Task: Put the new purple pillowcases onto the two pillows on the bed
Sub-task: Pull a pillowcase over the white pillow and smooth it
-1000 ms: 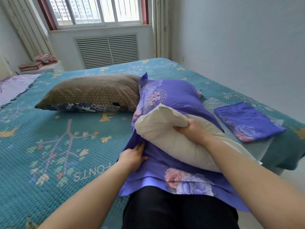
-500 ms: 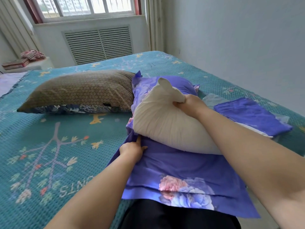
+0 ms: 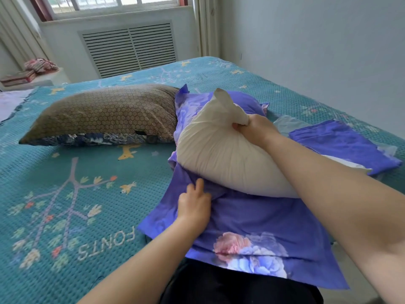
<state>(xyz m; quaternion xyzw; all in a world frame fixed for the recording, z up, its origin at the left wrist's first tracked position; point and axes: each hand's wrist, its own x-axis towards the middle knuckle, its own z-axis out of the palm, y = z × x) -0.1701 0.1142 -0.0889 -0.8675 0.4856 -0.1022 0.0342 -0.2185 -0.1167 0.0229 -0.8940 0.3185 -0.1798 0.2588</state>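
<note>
Teal bedspread [image 3: 65, 216] carries the work. Nearest, left hand [image 3: 194, 208] pinches the purple pillowcase [image 3: 252, 218] mouth. Right hand [image 3: 254, 130] grips the white pillow [image 3: 219, 154] corner, lifted higher than a second ago: insertion continues. Brown-cased pillow [image 3: 105, 115] and folded pillowcase [image 3: 341, 143] wait beyond.

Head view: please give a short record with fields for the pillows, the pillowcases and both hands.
white pillow: bare, lying on the open purple pillowcase
brown pillow: in its old cover, on the bed
folded purple pillowcase: unused, at right
left hand: grips the open pillowcase's cloth
right hand: grips the white pillow's corner
</note>
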